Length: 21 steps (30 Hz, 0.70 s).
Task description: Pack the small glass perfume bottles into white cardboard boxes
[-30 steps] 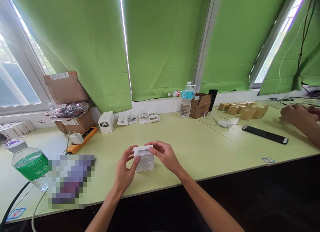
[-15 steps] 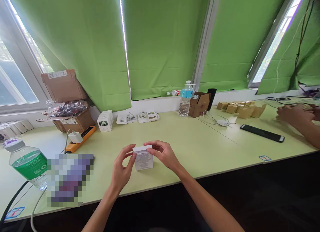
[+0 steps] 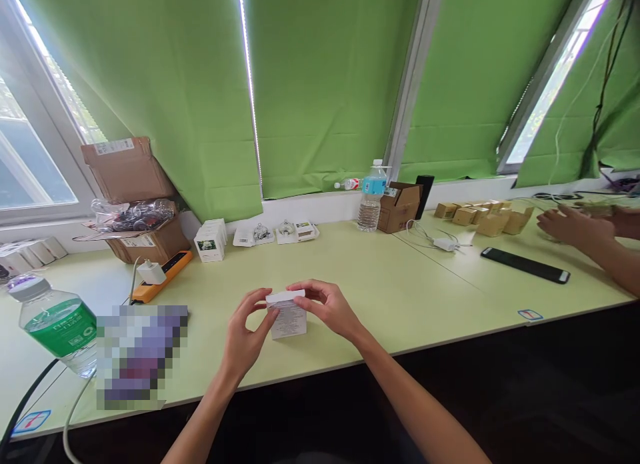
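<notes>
A small white box (image 3: 290, 323) with printed text on its near side stands upright on the pale green table (image 3: 345, 317), close to the front edge. Its top flap lies almost level, between my two hands. From the left, my left hand (image 3: 246, 324) grips the box's upper corner between thumb and fingers. At the other upper corner, my right hand (image 3: 327, 309) has its thumb on the near face and its fingers behind the top. What the box contains is hidden.
Left are a water bottle (image 3: 60, 327), an orange power strip (image 3: 165, 277) and an open cardboard box (image 3: 145, 237). Small white boxes (image 3: 210, 241) and bagged pieces (image 3: 255, 235) line the back. Rightward lie a phone (image 3: 525, 265), small tan boxes (image 3: 470, 214) and a co-worker's hands (image 3: 575, 225).
My left thumb has slid slightly right across the box's near face, near the top. The box stays in place. The co-worker's hands at the right have shifted left.
</notes>
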Motion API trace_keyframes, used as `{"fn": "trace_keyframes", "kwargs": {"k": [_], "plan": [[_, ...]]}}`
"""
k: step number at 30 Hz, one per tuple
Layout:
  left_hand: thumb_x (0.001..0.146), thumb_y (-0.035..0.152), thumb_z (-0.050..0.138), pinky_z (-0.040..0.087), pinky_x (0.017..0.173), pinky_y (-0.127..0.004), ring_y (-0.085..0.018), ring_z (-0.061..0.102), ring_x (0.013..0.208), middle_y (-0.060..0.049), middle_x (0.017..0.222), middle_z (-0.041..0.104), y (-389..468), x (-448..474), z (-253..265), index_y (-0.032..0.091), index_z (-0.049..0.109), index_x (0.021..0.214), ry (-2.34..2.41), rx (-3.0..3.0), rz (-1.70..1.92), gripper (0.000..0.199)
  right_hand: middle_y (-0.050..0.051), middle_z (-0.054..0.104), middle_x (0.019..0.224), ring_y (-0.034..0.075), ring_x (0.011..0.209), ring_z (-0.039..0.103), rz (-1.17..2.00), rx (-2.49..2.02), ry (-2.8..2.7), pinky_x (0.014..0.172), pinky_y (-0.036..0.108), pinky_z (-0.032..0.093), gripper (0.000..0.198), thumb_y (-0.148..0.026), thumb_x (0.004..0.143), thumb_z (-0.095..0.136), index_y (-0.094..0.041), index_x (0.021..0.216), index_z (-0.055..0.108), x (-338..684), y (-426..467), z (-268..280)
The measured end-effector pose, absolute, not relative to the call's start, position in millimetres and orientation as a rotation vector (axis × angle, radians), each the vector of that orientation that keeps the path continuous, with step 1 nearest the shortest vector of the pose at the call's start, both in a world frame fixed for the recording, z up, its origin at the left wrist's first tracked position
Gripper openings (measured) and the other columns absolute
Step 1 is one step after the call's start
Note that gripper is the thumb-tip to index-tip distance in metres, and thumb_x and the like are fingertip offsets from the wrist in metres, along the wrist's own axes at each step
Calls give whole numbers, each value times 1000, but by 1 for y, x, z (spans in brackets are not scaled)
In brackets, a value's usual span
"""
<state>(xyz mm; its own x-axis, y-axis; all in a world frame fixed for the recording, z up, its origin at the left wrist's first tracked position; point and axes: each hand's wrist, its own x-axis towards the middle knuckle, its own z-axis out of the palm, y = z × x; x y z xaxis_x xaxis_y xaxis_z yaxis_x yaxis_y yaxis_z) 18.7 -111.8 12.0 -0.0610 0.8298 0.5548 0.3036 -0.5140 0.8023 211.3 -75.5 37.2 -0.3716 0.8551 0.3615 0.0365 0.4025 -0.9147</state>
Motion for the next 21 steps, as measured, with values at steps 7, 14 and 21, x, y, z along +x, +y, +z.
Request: {"fn": "trace_keyframes", "kwargs": {"k": [7, 14, 21], "plan": [[82, 28, 60, 50, 85, -32, -21, 55, 109, -6, 116, 60, -108, 15, 9, 24, 65, 101, 1208, 1879, 1563, 20, 7, 66, 108, 22, 97, 61, 1105, -753, -1786, 86, 36, 47, 31, -43, 82, 58, -20, 100, 70, 214, -74, 38], [88, 26, 52, 49, 86, -32, -20, 56, 108, -7, 115, 59, -105, 13, 2, 21, 65, 97, 1184, 1894, 1581, 16, 5, 68, 96, 19, 86, 62, 1127, -791, -1770, 74, 29, 48, 29, -43, 83, 58, -20, 98, 68, 209, -68, 29], [88, 26, 51, 49, 87, -32, -18, 57, 105, -7, 114, 60, -101, 16, -2, 20, 62, 92, 1168, 1840, 1565, 13, 6, 67, 94, 19, 85, 62, 1163, -778, -1726, 73, 29, 48, 29, -43, 82, 60, -18, 95, 67, 207, -65, 23]]}}
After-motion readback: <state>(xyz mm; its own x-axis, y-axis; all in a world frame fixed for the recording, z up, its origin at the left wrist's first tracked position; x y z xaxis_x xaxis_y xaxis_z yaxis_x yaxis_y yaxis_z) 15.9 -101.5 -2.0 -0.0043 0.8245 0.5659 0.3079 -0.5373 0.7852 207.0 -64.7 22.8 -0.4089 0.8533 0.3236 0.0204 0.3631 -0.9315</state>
